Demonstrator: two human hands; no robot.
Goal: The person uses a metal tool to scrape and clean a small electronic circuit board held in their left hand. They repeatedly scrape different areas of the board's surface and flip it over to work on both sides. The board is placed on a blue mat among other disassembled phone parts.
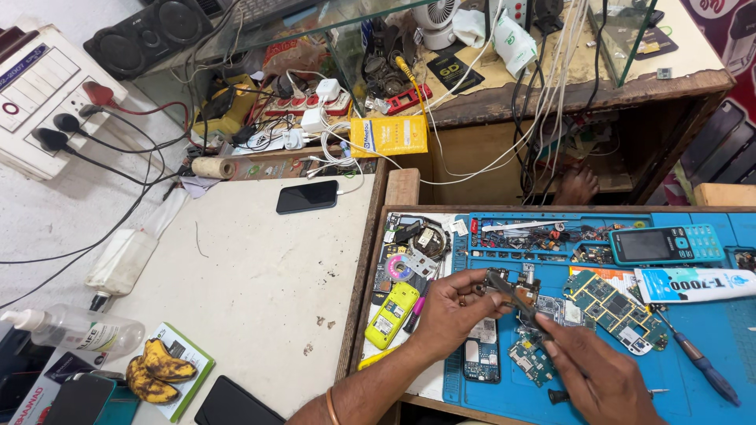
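Left hand (450, 313) pinching small metallic phone circuit board (504, 287), right hand (592, 370) closed around thin metal tweezers (524, 305) touching it, above blue silicone repair mat (709, 330), green circuit board (614, 305) beside.

A big white table (244, 260) fills the left side. Its top is scratched and a bit dirty. On it lies a black phone (307, 197), face up. Near the front edge sit two old brown bananas (153, 368) on a green booklet (183, 370), with a clear spray bottle (75, 329) beside them. A white power box (35, 94) stands at the far left, with black plugs and wires hanging out. Behind it sits a black speaker (150, 33). At the back is a brown wooden shelf (583, 90) full of white cables, with a small white fan (435, 20) on it. A blue mat (709, 346) covers the wooden tray on the right. The light is bright and even.
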